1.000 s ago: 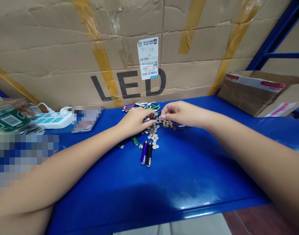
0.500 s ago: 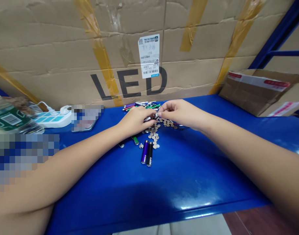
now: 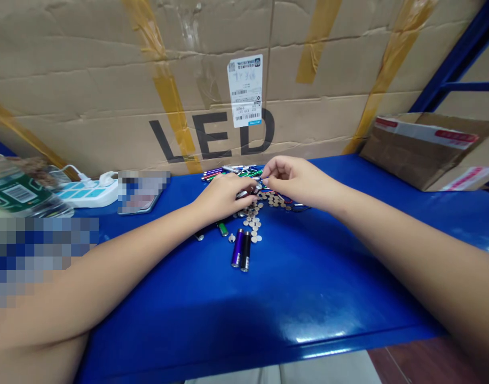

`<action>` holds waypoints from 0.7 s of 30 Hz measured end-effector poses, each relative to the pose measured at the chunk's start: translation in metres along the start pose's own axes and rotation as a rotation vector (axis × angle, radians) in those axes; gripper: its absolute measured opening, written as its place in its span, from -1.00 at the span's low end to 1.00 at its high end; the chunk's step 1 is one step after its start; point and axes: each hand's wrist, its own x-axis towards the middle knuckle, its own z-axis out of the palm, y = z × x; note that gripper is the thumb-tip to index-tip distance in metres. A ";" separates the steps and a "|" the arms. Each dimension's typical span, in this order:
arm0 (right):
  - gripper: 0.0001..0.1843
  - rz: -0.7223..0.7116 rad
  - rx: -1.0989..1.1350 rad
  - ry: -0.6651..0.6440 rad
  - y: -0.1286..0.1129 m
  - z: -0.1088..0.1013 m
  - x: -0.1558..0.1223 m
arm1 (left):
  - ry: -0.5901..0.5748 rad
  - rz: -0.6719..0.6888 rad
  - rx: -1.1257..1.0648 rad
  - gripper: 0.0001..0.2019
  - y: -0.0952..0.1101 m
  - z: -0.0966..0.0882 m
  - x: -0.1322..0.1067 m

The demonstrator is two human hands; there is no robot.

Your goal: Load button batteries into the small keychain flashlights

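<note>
My left hand [image 3: 222, 193] is closed round a small dark red-brown flashlight tube [image 3: 249, 190], whose silvery end points right. Just off that end, my right hand [image 3: 294, 178] has its thumb and fingertips pinched together; whatever they hold, if anything, is too small to make out. Under and between the hands lie many button cells [image 3: 252, 220] in a loose scatter. Nearer me, a purple flashlight tube [image 3: 237, 248] and a black flashlight tube [image 3: 245, 252] lie side by side. A green tube [image 3: 222, 229] is partly hidden by my left wrist, with a small metal cap [image 3: 231, 238] close by.
Behind the hands is a pile of coloured tubes [image 3: 214, 173] against a large carton [image 3: 212, 96]. On the left are a power strip [image 3: 90, 194], a phone [image 3: 148, 200] and a bottle [image 3: 20, 189]. An open cardboard box [image 3: 412, 154] stands at right on the blue table [image 3: 308, 288].
My right fingertips have drawn slightly back to the right from the tube's end, leaving a small gap. My left hand keeps its hold, almost unmoved.
</note>
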 end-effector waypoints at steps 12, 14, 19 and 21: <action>-0.83 -0.281 -0.527 -0.305 0.008 0.004 0.000 | 0.156 -0.077 -0.082 -0.85 -0.001 0.003 0.001; -0.82 -0.284 -0.542 -0.325 0.008 0.009 0.000 | 0.149 -0.070 -0.080 -0.86 -0.001 0.004 0.000; -0.81 -0.188 -0.528 -0.326 0.004 0.012 0.000 | 0.149 -0.068 -0.095 -0.87 -0.002 0.006 -0.001; -0.82 -0.130 -0.506 -0.297 0.004 0.010 0.000 | 0.153 -0.065 -0.099 -0.87 -0.002 0.007 -0.002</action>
